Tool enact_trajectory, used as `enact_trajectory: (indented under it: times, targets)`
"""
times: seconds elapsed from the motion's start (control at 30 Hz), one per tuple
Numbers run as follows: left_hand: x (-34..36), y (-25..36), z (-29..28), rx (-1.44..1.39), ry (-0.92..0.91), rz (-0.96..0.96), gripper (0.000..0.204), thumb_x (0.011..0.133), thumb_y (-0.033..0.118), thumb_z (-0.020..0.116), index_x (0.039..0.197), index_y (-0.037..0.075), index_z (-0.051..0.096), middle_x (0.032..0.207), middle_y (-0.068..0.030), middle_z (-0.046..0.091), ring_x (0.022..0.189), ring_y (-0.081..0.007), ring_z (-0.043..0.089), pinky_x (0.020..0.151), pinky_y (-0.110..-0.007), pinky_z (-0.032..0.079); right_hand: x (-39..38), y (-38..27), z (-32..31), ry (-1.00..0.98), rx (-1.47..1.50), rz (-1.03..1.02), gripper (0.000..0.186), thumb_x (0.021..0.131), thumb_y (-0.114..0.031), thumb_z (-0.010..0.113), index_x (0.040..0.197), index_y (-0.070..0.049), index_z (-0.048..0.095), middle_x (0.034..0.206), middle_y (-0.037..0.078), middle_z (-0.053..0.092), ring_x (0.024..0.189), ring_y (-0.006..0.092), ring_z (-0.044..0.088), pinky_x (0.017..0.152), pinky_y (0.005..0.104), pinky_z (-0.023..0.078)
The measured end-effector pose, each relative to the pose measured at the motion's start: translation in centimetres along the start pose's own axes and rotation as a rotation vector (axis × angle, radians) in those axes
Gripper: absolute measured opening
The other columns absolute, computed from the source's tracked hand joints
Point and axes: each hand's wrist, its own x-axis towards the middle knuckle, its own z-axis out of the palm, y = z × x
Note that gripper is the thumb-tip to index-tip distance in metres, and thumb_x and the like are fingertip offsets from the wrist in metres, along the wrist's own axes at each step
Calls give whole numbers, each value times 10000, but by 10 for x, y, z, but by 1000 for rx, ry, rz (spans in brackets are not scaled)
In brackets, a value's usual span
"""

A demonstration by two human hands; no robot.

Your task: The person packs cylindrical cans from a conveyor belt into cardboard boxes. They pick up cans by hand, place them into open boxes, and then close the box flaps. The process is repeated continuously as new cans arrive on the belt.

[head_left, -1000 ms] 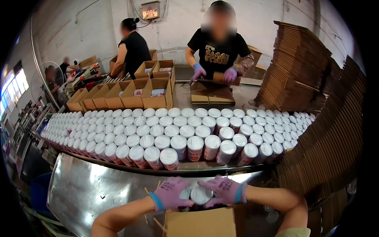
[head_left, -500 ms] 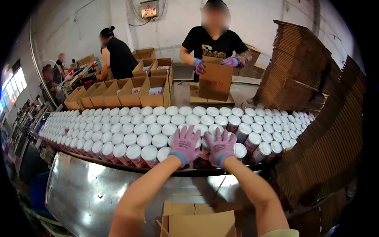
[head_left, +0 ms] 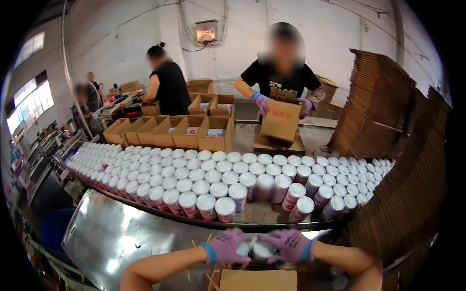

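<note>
Purple gloves with blue cuffs cover both hands. My left hand [head_left: 229,246] grips the left of two white-lidded cans [head_left: 242,249], and my right hand [head_left: 286,247] wraps the other can [head_left: 264,250] from the right. The pair is held side by side just above an open cardboard box [head_left: 257,280] at the bottom centre. Across the steel work surface [head_left: 121,233], a long curved band of upright cans [head_left: 184,185] with white lids and pink printed sides stands in several rows.
Tall flattened-cardboard stacks [head_left: 369,106] rise at the right. Beyond the cans, open boxes [head_left: 160,131] hold cans, and a co-worker [head_left: 276,82] in purple gloves handles a carton [head_left: 279,119]. Another person [head_left: 167,85] works farther left; a blue bin [head_left: 56,228] sits lower left.
My hands have drawn back from the rows of cans to above my box, with cans in their grip. The co-worker's carton has tilted over; the view has shifted.
</note>
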Motion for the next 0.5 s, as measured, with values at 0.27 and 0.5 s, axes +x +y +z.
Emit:
enact_trajectory:
  times: [0.27,0.5]
  targets:
    - [-35,19,55,-473,-661,-48,565,952,534,400,1092,44,645,1003,-168,651,918,-248,580,863,-365,434,-7,-52,43,-1076,818,271,741,894,-595,515,1390,-55,407,1247,132,588,1108,209,571,970,311,419]
    - [-204,33,160,-789,-195,-445,353,932,331,453,1111,98,649,1029,-126,646,895,-193,588,792,-351,475,-83,-118,-23,-790,776,13,444,829,-424,681,1067,-49,696,872,77,694,768,186,641,721,314,515]
